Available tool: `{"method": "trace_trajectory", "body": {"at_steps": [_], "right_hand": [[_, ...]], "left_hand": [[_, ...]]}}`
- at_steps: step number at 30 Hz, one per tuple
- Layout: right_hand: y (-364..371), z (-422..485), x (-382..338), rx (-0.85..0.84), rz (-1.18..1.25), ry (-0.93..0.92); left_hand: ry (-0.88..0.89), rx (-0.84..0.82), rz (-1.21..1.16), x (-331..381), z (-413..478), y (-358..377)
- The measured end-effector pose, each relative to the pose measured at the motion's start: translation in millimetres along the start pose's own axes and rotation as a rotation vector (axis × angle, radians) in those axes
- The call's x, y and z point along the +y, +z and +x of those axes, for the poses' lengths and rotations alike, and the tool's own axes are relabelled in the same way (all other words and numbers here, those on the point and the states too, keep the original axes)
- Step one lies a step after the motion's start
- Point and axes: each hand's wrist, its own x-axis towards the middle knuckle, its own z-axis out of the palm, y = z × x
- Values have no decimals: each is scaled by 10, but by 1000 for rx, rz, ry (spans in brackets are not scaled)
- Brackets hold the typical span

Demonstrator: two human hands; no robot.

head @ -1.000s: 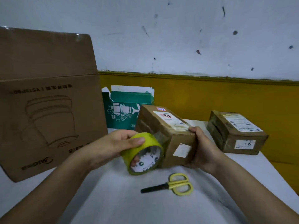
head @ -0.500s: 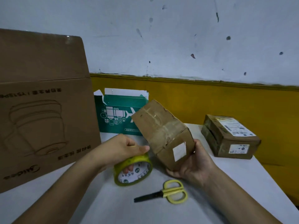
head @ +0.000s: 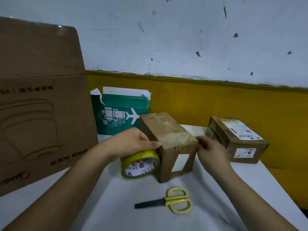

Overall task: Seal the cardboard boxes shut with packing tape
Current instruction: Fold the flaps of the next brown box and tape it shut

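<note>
Between my hands sits the box (head: 170, 135); my left hand (head: 133, 144) grips the tape (head: 141, 165), while my right hand (head: 211, 150) is blurred, its grip unclear.

A small brown cardboard box (head: 173, 144) stands on the white surface (head: 108, 205), flaps closed, with worn tape across its top and a white label on its near face. A yellow-green roll of packing tape (head: 141, 167) stands on edge against the box's left side. A labelled parcel (head: 238, 140) lies to the right. A large carton (head: 41, 100) and an open green box (head: 120, 114) stand to the left.
</note>
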Motion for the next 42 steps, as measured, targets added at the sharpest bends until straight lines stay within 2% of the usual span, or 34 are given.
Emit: {"method": "trace_trajectory", "body": {"at_steps": [1, 2, 3, 5, 8, 9, 12, 13, 15, 18, 21, 25, 30, 32, 34, 38, 42], "right_hand": [[-69, -28, -126, 71, 32, -69], [-117, -72, -256, 72, 58, -110], [-123, -134, -394, -16, 54, -112], [0, -266, -578, -203, -114, -94], [212, -292, -533, -226, -294, -115], [217, -257, -494, -208, -286, -123], [201, -181, -387, -132, -260, -145], [199, -162, -367, -109, -244, -150], [163, -113, -344, -64, -180, -141], [14, -35, -332, -28, -15, -28], [-91, 27, -282, -39, 101, 78], [-180, 120, -207, -48, 287, 275], [-250, 242, -54, -53, 499, 461], [-291, 231, 50, -83, 653, 569], [-309, 188, 153, -115, 751, 630], [-252, 164, 231, -185, 780, 636], [-159, 115, 101, -313, 665, 585]], "left_hand": [[-7, -3, 3, -14, 18, 38], [-7, 1, 1, -36, 33, 76], [1, 13, -8, -66, 55, 109], [46, 41, -36, -118, 91, 163], [149, 43, -74, -221, 106, 189], [175, -8, -131, -265, 78, 175], [232, -297, -402, -405, -24, 144], [247, -333, -440, -435, -45, 132], [287, -289, -481, -429, -66, 112], [392, -197, -598, -269, -91, 99], [420, -90, -521, 9, -164, 82], [304, 85, -332, 118, -189, 68], [170, 9, -285, 49, -76, 203], [105, 49, -220, 9, -6, 330], [65, 89, -254, -32, 66, 429], [40, 176, -279, -54, 184, 514], [46, 197, -269, -54, 210, 520]]}}
